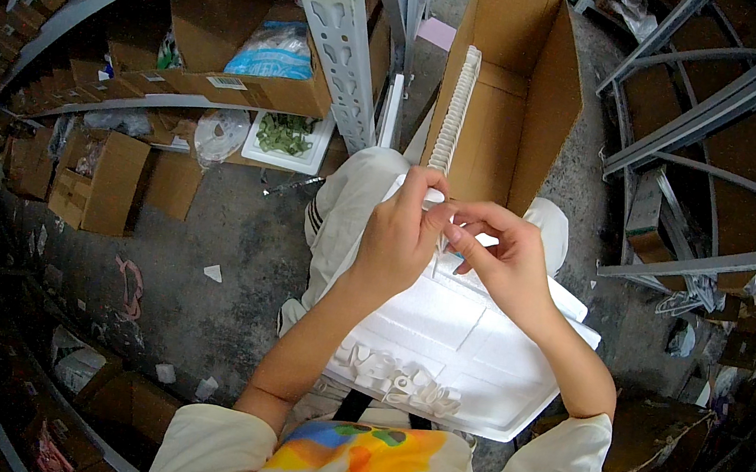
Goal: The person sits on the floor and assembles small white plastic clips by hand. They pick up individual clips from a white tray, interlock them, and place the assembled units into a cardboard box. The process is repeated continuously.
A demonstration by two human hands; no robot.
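My left hand and my right hand meet fingertip to fingertip above my lap. The left fingers are closed on a small white piece, mostly hidden by them. My right thumb and fingers are pinched together right beside it; what they grip is too small to make out. Under the hands a white foam board lies across my knees. Near its front edge sits a loose heap of small white pieces. Beyond the hands, a row of thin white pieces stands along the left inner side of a tall open cardboard box.
On the left, a metal shelf post rises beside cardboard bins, one holding a blue-and-white plastic bag. A white tray of green pieces sits below. More metal racking stands on the right. Paper scraps lie on the floor.
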